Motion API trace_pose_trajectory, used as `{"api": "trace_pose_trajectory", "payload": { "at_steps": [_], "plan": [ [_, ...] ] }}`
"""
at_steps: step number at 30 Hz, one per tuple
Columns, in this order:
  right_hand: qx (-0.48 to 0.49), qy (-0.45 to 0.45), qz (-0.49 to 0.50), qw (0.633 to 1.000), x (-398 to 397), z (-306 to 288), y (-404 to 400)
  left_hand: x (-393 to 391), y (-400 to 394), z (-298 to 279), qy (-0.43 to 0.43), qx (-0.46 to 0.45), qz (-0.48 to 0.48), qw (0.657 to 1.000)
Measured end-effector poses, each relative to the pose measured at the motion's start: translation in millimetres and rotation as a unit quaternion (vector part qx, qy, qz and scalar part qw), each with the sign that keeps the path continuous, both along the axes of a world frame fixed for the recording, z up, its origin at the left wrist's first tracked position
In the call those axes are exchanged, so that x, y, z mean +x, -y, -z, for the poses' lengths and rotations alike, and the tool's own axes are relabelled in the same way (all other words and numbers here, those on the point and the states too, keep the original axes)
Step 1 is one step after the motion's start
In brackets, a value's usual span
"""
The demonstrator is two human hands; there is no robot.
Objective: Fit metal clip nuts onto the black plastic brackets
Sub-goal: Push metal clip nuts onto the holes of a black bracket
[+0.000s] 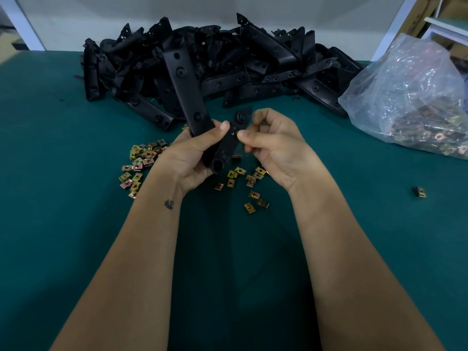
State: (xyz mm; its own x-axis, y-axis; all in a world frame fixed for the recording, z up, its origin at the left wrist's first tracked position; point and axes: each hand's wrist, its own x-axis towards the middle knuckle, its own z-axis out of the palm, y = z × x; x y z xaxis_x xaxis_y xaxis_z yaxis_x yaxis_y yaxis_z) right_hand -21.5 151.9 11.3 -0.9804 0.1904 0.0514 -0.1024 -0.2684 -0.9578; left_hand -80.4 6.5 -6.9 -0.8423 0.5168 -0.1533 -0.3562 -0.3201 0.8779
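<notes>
Our left hand (195,153) grips two black brackets (186,89); our right hand (273,145) fingers pinch at one bracket's edge above scattered clip nuts (141,158).

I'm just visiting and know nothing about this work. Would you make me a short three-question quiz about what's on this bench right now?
1. True or false: the left hand grips a black bracket.
2. What lies to the right of the hands? A) a clear plastic bag of clip nuts B) a red toolbox C) a drill
3. Fill in: the loose clip nuts lie on a ____ table mat.

Key:
1. True. The right hand works at the bracket's shorter arm, with its fingers pinched there.
2. A. The pile of black brackets lies behind the hands.
3. Green.
</notes>
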Motion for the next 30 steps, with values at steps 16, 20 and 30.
{"api": "trace_pose_trajectory", "payload": {
  "at_steps": [16, 20, 30],
  "plan": [
    [-0.057, -0.008, -0.006, 0.998, -3, 2, -2, 5, -5, 0, 0.003, 0.015, 0.007, 1.000],
    [-0.070, -0.013, 0.032, 0.997, -4, 3, 5, 7, -8, 0, -0.024, 0.025, -0.007, 0.999],
    [-0.079, 0.013, 0.023, 0.997, -3, -1, 10, 5, -4, 2, -0.012, 0.023, 0.012, 1.000]
  ]
}}
